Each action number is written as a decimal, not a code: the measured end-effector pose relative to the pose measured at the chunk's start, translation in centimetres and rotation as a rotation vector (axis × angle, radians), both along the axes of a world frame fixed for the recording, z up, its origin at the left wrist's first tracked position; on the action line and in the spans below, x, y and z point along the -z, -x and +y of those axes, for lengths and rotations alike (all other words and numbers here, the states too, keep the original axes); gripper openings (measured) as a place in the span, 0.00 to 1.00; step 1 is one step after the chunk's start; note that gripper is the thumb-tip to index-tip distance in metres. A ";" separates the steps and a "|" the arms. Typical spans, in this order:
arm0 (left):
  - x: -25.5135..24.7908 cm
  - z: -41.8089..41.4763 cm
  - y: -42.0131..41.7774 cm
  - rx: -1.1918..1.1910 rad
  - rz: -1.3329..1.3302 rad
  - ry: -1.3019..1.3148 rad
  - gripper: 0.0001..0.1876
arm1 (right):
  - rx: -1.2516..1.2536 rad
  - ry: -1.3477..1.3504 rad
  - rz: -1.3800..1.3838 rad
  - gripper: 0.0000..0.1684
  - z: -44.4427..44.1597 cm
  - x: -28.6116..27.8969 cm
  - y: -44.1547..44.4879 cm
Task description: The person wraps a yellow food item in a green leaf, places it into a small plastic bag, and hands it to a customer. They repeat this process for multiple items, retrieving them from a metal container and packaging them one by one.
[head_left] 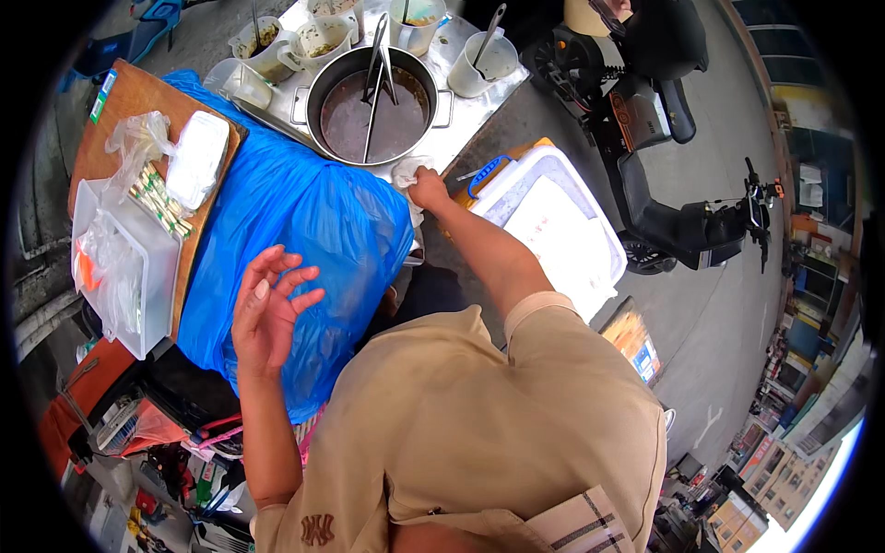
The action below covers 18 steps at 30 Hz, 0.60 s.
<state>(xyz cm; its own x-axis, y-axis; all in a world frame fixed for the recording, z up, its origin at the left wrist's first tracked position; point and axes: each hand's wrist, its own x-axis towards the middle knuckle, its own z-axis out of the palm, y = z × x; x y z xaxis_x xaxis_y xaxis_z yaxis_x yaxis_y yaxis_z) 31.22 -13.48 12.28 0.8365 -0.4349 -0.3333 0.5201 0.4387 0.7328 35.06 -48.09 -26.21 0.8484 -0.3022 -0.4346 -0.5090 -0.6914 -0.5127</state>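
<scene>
My right hand [429, 189] grips a crumpled white cloth [408, 170] at the near edge of a metal tabletop [453, 142]. Just beyond it stands a two-handled metal pot [309, 114] of dark brown liquid, with metal tongs [377, 66] leaning in it. Raised over a blue plastic sheet [325, 214], my left hand [268, 311] is empty, its fingers curled loosely and apart.
Plastic measuring jugs [484, 66] with sauces and spoons surround the pot. At left, a wooden board [131, 90] bears a clear plastic bin [155, 263], wrapped chopsticks [162, 200] and a white container [198, 159]. To the right are a white tub [581, 180] and an electric scooter [664, 221].
</scene>
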 end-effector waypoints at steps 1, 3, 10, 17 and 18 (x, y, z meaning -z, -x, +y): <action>0.2 -0.6 -0.1 0.010 0.016 0.022 0.30 | 0.094 -0.055 0.035 0.26 -0.5 -1.7 -0.1; 1.4 -1.1 0.2 0.006 0.052 0.080 0.30 | 0.229 -0.230 0.134 0.25 -2.0 -8.5 0.3; 3.9 -5.1 -0.9 0.184 0.257 0.365 0.30 | 0.429 -1.247 -0.097 0.33 -5.9 -28.8 9.0; 7.6 -12.9 3.2 0.577 0.455 0.459 0.27 | -0.221 -0.357 -0.571 0.41 3.5 -34.2 15.9; 7.4 -14.4 4.6 0.544 0.401 0.237 0.28 | -0.115 -0.279 -0.550 0.38 4.7 -32.3 16.3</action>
<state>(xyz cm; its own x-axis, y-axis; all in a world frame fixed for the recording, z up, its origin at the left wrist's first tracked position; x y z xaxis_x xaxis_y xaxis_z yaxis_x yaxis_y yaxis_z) 26.58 -27.89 4.86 0.3130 -0.8544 -0.4148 0.9199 0.1641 0.3562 18.75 -43.35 6.13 0.9907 -0.1340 0.0251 -0.0500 -0.5283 -0.8476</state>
